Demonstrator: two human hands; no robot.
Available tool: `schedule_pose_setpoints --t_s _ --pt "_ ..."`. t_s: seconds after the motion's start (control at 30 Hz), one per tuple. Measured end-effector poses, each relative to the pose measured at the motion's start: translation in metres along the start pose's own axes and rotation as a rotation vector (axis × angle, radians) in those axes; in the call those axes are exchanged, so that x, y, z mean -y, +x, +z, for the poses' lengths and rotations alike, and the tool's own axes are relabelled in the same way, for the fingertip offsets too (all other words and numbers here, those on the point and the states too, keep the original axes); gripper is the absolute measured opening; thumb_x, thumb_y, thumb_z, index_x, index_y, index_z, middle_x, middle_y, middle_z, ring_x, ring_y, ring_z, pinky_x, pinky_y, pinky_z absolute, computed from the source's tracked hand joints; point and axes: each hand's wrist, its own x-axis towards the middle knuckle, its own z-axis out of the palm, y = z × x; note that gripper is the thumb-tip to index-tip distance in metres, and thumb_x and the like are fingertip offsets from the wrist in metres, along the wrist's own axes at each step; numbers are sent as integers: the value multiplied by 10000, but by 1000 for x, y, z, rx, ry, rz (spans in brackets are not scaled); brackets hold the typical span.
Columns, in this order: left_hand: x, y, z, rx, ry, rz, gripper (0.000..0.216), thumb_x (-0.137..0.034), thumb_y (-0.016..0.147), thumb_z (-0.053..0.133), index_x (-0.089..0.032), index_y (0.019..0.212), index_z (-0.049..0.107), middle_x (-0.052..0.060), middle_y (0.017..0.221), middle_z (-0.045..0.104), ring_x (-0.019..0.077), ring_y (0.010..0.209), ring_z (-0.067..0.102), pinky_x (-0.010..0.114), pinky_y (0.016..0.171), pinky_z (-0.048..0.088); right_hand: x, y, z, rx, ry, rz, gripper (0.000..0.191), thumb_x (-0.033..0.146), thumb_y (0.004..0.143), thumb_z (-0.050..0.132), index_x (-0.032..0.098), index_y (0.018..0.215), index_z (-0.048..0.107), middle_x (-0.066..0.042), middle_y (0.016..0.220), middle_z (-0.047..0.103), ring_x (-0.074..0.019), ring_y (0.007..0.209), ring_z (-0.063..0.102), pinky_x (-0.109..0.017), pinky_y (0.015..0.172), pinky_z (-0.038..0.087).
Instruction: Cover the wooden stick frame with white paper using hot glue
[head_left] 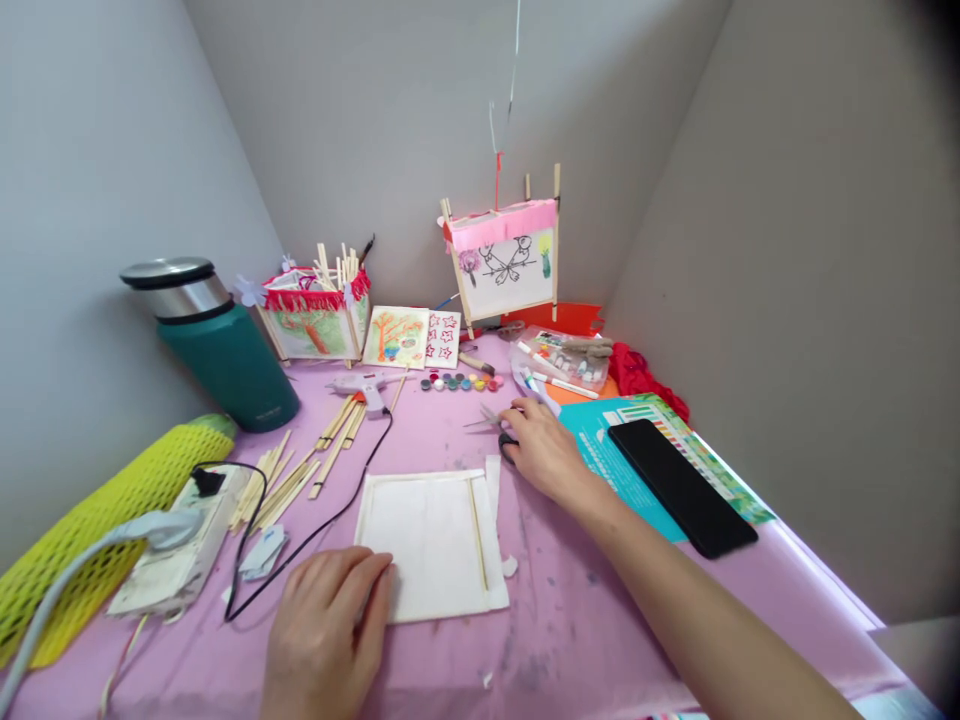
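Right grip [541,450] drapes the scissors [486,421], closure I cannot tell; I'd seat it well in the handles while the flat, open left grip [330,620] pins the paper [435,530].

The scissors' [484,419] handles hide under the right hand's [546,455] fingers [523,413]; behind its fingers, the left hand [326,625] is cropped

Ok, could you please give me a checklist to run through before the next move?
1. Left hand flat on the white paper panel: ok.
2. Right hand at the scissors: ok.
3. Fingers closed around the scissors' handle: cannot tell.
4. Wooden stick lying on the panel: ok.
5. Cord of the glue gun off the panel: ok.
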Motion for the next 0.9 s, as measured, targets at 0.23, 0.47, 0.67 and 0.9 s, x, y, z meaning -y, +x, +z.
schedule_pose_setpoints --t_s 0.23,0.47,0.67,0.9 --pt "5 -10 4 14 196 -128 168 -288 912 501 -183 992 604 88 964 623 226 862 579 383 761 448 3 -5 3 107 26 -147 165 177 848 547 189 898 704 -90 946 641 -227 955 566 -303 814 382" --pt "4 -4 8 113 380 -195 327 -379 932 417 -116 1052 570 127 925 632 273 828 607 414 729 470 -6 19 -4 77 146 -28 168 182 844 499 170 814 664 -46 750 676 -167 678 604 -253 604 389" --pt "5 1 8 190 447 -229 291 -313 927 393 -129 1071 567 106 890 646 261 780 636 393 683 474 -8 35 -14 -230 164 71 441 238 948 352 118 1373 373 -189 1365 448 -236 1137 528 -353 910 400" --pt "7 2 12 282 381 -402 328 -243 908 363 -133 1152 552 108 991 657 249 866 641 384 764 479 24 -13 12 138 142 -253 153 234 857 548 183 937 667 -62 978 664 -190 962 590 -270 828 396"
